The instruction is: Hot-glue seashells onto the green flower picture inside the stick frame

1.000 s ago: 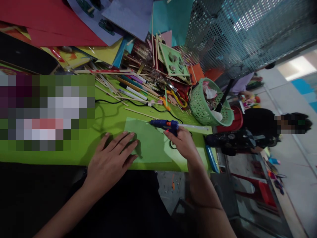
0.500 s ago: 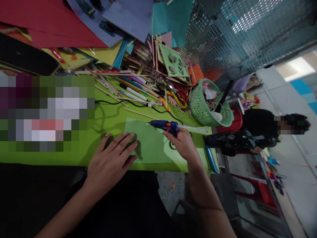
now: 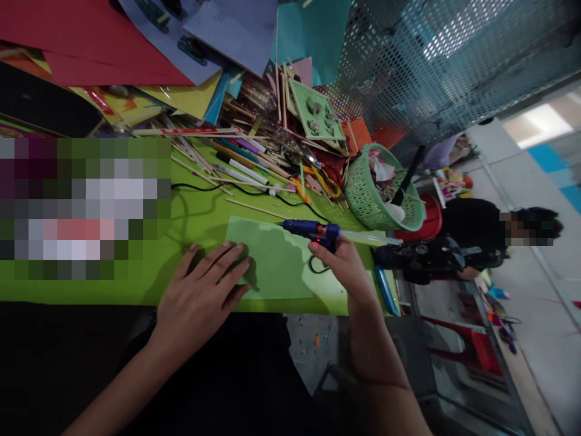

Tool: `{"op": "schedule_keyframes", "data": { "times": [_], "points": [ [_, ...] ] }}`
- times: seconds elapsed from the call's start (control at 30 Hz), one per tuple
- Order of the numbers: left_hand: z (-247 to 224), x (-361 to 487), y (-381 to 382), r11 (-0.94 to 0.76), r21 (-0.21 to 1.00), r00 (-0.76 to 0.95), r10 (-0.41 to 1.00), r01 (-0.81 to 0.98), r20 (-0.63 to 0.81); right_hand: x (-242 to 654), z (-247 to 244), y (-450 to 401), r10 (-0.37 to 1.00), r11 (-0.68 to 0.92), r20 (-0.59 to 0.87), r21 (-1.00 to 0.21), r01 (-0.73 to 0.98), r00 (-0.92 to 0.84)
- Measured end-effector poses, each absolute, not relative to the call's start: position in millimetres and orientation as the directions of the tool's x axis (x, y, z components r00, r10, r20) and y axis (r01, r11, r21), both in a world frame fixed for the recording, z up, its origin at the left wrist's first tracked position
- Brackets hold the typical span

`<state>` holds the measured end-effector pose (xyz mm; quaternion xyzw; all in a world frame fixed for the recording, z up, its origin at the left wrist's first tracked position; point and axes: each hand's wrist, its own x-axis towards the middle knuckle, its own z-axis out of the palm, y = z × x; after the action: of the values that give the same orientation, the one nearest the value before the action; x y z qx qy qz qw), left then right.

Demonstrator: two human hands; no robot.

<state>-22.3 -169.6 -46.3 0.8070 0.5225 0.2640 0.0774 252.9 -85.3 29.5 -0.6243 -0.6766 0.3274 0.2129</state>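
Observation:
My left hand lies flat with spread fingers at the left edge of a light green sheet of paper, fingertips over its edge. My right hand is wrapped round the handle of a blue hot glue gun, held over the right part of the sheet. A clear glue stick sticks out of the gun's back end, and its nozzle points left. A small red light glows on the gun near my thumb. The black cord loops below the handle.
Behind the sheet lie pens, thin wooden sticks and scissors. A green basket stands at the right, near a blue cutter. Coloured paper is piled at the back. A person in black is farther right.
My right hand has moved the glue gun a little to the right over the sheet. My left hand stays on the paper's left edge.

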Motion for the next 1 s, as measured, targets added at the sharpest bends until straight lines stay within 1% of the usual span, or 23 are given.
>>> {"op": "schedule_keyframes", "data": {
  "times": [0.17,0.33,0.4,0.5,0.6,0.8,1.0],
  "points": [
    [-46.3,-27.3,-170.3,-0.441,0.426,0.320,0.889,0.790,0.328,258.2,26.9,-86.6,0.977,-0.105,-0.195,-0.790,0.604,-0.086],
    [-38.2,-28.8,-172.0,-0.459,0.440,0.311,0.876,0.772,0.368,263.2,21.1,-87.5,0.973,-0.181,-0.228,-0.819,0.545,-0.019],
    [-31.7,-23.1,-172.8,-0.470,0.442,0.311,0.868,0.764,0.386,262.7,19.8,-87.7,0.969,-0.197,-0.247,-0.822,0.535,-0.022],
    [-25.3,-9.6,-171.7,-0.506,0.443,0.361,0.854,0.740,0.374,258.2,18.8,-87.3,0.965,-0.178,-0.253,-0.830,0.529,-0.072],
    [-29.6,1.7,-167.3,-0.529,0.447,0.423,0.848,0.721,0.320,251.7,19.0,-86.5,0.971,-0.135,-0.222,-0.812,0.568,-0.086],
    [-45.9,4.5,-161.9,-0.527,0.435,0.479,0.849,0.730,0.224,249.8,18.3,-87.5,0.976,-0.014,-0.165,-0.695,0.719,-0.141],
    [-45.6,4.4,-163.1,-0.525,0.432,0.475,0.850,0.733,0.227,252.4,13.9,-86.7,0.977,0.033,-0.142,-0.633,0.774,-0.158]
  ]
}}
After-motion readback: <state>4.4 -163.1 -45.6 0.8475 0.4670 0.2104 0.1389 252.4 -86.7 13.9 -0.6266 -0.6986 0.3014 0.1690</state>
